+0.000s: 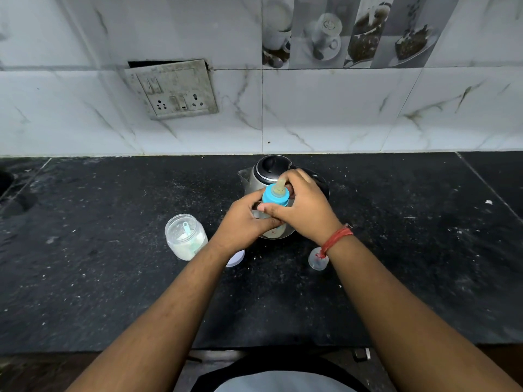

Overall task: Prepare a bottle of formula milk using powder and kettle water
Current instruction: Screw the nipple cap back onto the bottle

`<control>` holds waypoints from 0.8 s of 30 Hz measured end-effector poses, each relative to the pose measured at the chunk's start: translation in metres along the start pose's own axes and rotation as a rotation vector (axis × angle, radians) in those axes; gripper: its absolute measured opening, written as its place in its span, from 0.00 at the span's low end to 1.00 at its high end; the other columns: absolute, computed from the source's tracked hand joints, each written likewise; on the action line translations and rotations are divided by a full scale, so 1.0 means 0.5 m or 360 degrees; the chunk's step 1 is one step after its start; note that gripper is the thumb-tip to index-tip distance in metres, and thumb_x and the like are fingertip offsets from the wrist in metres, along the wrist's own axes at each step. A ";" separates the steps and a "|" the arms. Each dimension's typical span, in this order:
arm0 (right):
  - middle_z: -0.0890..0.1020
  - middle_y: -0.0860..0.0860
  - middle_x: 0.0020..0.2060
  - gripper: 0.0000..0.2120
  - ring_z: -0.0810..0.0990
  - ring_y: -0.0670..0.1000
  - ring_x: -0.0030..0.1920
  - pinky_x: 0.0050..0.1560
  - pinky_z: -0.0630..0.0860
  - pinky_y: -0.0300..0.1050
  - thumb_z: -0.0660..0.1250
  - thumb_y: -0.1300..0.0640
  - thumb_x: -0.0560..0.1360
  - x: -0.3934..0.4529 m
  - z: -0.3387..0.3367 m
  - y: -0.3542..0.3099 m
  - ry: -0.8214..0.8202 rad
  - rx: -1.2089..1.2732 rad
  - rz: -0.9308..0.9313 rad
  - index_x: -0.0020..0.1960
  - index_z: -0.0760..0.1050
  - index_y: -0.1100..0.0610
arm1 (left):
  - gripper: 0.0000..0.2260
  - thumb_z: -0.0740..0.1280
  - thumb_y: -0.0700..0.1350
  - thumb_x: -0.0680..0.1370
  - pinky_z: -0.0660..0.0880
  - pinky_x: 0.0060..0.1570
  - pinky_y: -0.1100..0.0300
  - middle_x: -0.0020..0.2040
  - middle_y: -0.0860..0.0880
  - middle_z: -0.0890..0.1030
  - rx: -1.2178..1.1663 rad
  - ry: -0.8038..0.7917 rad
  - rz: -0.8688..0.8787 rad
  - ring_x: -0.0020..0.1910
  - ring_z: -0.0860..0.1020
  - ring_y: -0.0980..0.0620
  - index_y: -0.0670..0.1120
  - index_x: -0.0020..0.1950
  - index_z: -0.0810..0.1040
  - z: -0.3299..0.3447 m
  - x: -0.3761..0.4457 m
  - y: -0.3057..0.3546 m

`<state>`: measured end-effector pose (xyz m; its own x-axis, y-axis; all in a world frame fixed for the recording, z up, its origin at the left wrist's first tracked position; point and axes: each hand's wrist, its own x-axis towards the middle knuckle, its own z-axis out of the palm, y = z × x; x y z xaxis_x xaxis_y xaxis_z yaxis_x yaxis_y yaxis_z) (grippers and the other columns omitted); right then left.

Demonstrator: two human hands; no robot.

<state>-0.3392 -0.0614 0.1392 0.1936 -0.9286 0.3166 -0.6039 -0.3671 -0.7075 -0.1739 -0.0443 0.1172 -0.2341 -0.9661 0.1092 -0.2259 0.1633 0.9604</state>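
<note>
Here both hands clamp the bottle point(273, 219) held above the dark surface point(113, 278) in front of the kettle point(268, 171): left hand point(243, 219) round its body, right hand point(302, 207) at the blue collar point(276, 197); a crooked collar could leak when shaken

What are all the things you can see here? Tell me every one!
baby bottle: one, clear with blue collar and pale teat, held above the counter in front of the kettle
kettle: one, steel with black lid, back of counter
powder jar: one, clear, open, white powder and blue scoop inside, left of bottle
white lid: one, partly hidden under left arm
clear cap: one, under right wrist
counter: one, black
socket panel: one, grey, on wall
left hand: grips bottle body
right hand: fingers around blue collar, red thread on wrist
</note>
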 end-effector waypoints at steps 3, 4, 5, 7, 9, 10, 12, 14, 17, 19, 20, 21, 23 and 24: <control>0.74 0.43 0.45 0.30 0.74 0.48 0.49 0.47 0.74 0.46 0.74 0.31 0.61 0.003 -0.002 -0.005 -0.0040 -0.0228 0.0085 0.49 0.72 0.51 | 0.21 0.77 0.34 0.72 0.77 0.53 0.67 0.51 0.57 0.86 -0.0006 -0.0009 0.0002 0.50 0.82 0.62 0.52 0.61 0.81 -0.001 0.000 -0.003; 0.74 0.42 0.46 0.31 0.73 0.47 0.50 0.49 0.73 0.44 0.71 0.28 0.61 0.005 -0.008 -0.004 -0.0069 -0.0249 0.0059 0.51 0.72 0.50 | 0.21 0.78 0.35 0.73 0.77 0.53 0.67 0.51 0.57 0.86 -0.0003 -0.0005 0.0005 0.51 0.82 0.62 0.52 0.61 0.81 -0.002 0.000 -0.004; 0.75 0.41 0.48 0.31 0.73 0.46 0.52 0.52 0.73 0.42 0.69 0.28 0.62 0.006 -0.017 -0.003 -0.0111 -0.0207 0.0016 0.53 0.74 0.50 | 0.20 0.78 0.37 0.73 0.76 0.54 0.67 0.52 0.58 0.86 0.0000 0.0003 0.0003 0.53 0.82 0.63 0.52 0.62 0.81 -0.003 0.000 -0.005; 0.76 0.40 0.54 0.32 0.72 0.44 0.58 0.59 0.71 0.40 0.70 0.31 0.65 0.008 -0.038 0.003 -0.0240 -0.0026 -0.0050 0.62 0.75 0.49 | 0.19 0.79 0.41 0.73 0.76 0.55 0.67 0.53 0.60 0.85 0.0000 0.0008 -0.0015 0.54 0.81 0.63 0.55 0.61 0.81 -0.007 0.001 -0.005; 0.77 0.41 0.60 0.30 0.72 0.44 0.63 0.66 0.70 0.42 0.75 0.42 0.69 0.012 -0.056 0.011 -0.0351 0.0042 -0.0118 0.68 0.75 0.49 | 0.19 0.79 0.41 0.73 0.76 0.53 0.69 0.51 0.62 0.85 0.0003 -0.0004 -0.0027 0.52 0.81 0.64 0.58 0.59 0.81 -0.010 0.002 -0.004; 0.78 0.42 0.61 0.28 0.73 0.44 0.64 0.67 0.70 0.43 0.77 0.47 0.70 0.014 -0.061 0.014 -0.0385 0.0046 -0.0137 0.68 0.75 0.50 | 0.19 0.79 0.42 0.73 0.76 0.53 0.69 0.51 0.62 0.85 0.0016 -0.0008 -0.0028 0.52 0.82 0.64 0.58 0.59 0.81 -0.010 0.002 -0.004; 0.80 0.42 0.60 0.25 0.75 0.45 0.63 0.66 0.70 0.41 0.77 0.54 0.71 0.015 -0.063 0.016 -0.0400 0.0063 -0.0124 0.66 0.78 0.50 | 0.20 0.80 0.43 0.72 0.76 0.54 0.68 0.52 0.61 0.85 0.0047 -0.0023 -0.0027 0.53 0.82 0.62 0.57 0.60 0.81 -0.010 0.003 -0.003; 0.80 0.41 0.55 0.22 0.76 0.44 0.59 0.61 0.71 0.39 0.77 0.57 0.70 0.015 -0.058 0.013 -0.0362 0.0067 -0.0094 0.63 0.79 0.51 | 0.19 0.80 0.43 0.72 0.75 0.54 0.69 0.52 0.60 0.85 0.0069 -0.0035 -0.0016 0.52 0.82 0.63 0.57 0.60 0.80 -0.008 0.002 -0.001; 0.77 0.40 0.46 0.19 0.76 0.42 0.48 0.51 0.71 0.36 0.80 0.54 0.67 0.013 -0.044 0.006 -0.0249 0.0054 -0.0030 0.55 0.78 0.51 | 0.20 0.80 0.41 0.72 0.72 0.49 0.74 0.49 0.60 0.84 0.0147 -0.0002 0.0023 0.48 0.79 0.68 0.54 0.61 0.80 -0.002 0.001 -0.001; 0.75 0.42 0.45 0.20 0.73 0.42 0.44 0.46 0.71 0.36 0.80 0.52 0.66 0.011 -0.032 0.000 -0.0163 -0.0032 0.0000 0.53 0.75 0.53 | 0.20 0.79 0.39 0.72 0.70 0.46 0.75 0.48 0.60 0.82 0.0181 0.0029 0.0056 0.45 0.78 0.70 0.51 0.61 0.80 0.002 0.003 -0.003; 0.75 0.43 0.44 0.20 0.73 0.42 0.43 0.44 0.71 0.37 0.80 0.51 0.66 0.010 -0.026 -0.003 -0.0121 -0.0077 -0.0001 0.52 0.74 0.54 | 0.20 0.79 0.38 0.72 0.69 0.45 0.76 0.48 0.60 0.82 0.0204 0.0042 0.0072 0.45 0.77 0.71 0.51 0.61 0.80 0.003 0.004 -0.004; 0.74 0.44 0.44 0.20 0.72 0.42 0.43 0.43 0.70 0.37 0.80 0.50 0.66 0.010 -0.020 -0.005 -0.0077 -0.0113 -0.0009 0.51 0.74 0.54 | 0.21 0.79 0.38 0.72 0.69 0.45 0.76 0.48 0.60 0.82 0.0228 0.0053 0.0085 0.44 0.77 0.71 0.50 0.62 0.80 0.004 0.005 -0.005; 0.74 0.44 0.45 0.19 0.73 0.42 0.43 0.44 0.71 0.36 0.80 0.49 0.66 0.008 -0.010 -0.010 -0.0010 -0.0129 -0.0026 0.51 0.75 0.53 | 0.21 0.78 0.37 0.72 0.69 0.43 0.76 0.47 0.60 0.81 0.0260 0.0067 0.0095 0.42 0.76 0.72 0.48 0.64 0.81 0.002 0.006 -0.007; 0.74 0.43 0.46 0.19 0.73 0.42 0.43 0.45 0.72 0.36 0.80 0.50 0.67 0.007 -0.008 -0.012 0.0001 -0.0115 -0.0032 0.52 0.76 0.54 | 0.21 0.78 0.37 0.72 0.69 0.43 0.75 0.47 0.60 0.81 0.0267 0.0077 0.0090 0.42 0.76 0.71 0.47 0.64 0.81 0.000 0.006 -0.009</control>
<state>-0.3380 -0.0624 0.1470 0.2056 -0.9211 0.3307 -0.6541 -0.3806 -0.6536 -0.1734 -0.0481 0.1134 -0.2061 -0.9622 0.1779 -0.3691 0.2449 0.8966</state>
